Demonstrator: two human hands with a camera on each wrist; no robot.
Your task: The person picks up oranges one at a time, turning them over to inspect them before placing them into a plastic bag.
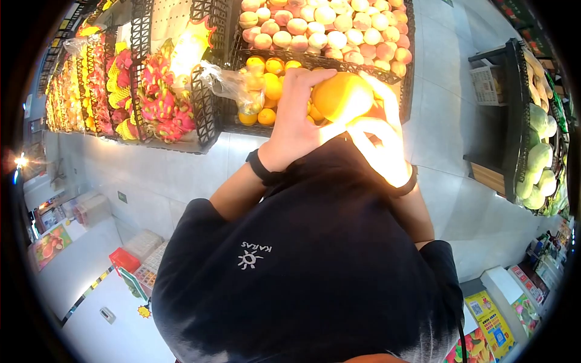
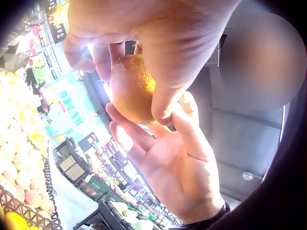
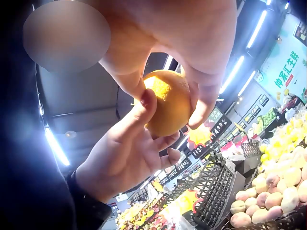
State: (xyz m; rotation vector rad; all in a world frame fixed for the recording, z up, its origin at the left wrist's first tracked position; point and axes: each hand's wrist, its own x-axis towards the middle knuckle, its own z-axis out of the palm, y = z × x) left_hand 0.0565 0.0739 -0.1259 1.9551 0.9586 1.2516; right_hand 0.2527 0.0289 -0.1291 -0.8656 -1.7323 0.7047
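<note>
While a single orange [image 1: 343, 97] sits between the left hand [image 1: 293, 121] and the right hand [image 1: 387, 145], a clear plastic bag [image 1: 233, 81] lies just to the left of the left hand, over some of the loose oranges [image 1: 274, 86]. Whether the bag holds any fruit, I cannot tell. Strong glare washes out much of the right hand from above. Both hands grasp the orange, thumbs and fingers bent around it.

Just beyond the hands, a black crate [image 1: 230, 124] contains the loose oranges; past a mesh divider [image 1: 315, 58], peaches [image 1: 339, 30] lie heaped. Left of the hands, another crate [image 1: 204, 112] holds dragon fruit [image 1: 166, 103]. Well to the right of the hands, a dark rack [image 1: 515, 121] carries melons [image 1: 538, 157], with a white basket [image 1: 486, 85] beside it.

The gripped orange is round, its dimpled peel rougher and bumpier around one end. The bag is thin, crumpled and shiny; the dragon fruit is pink and scaly, and the melons are smooth and pale green.
</note>
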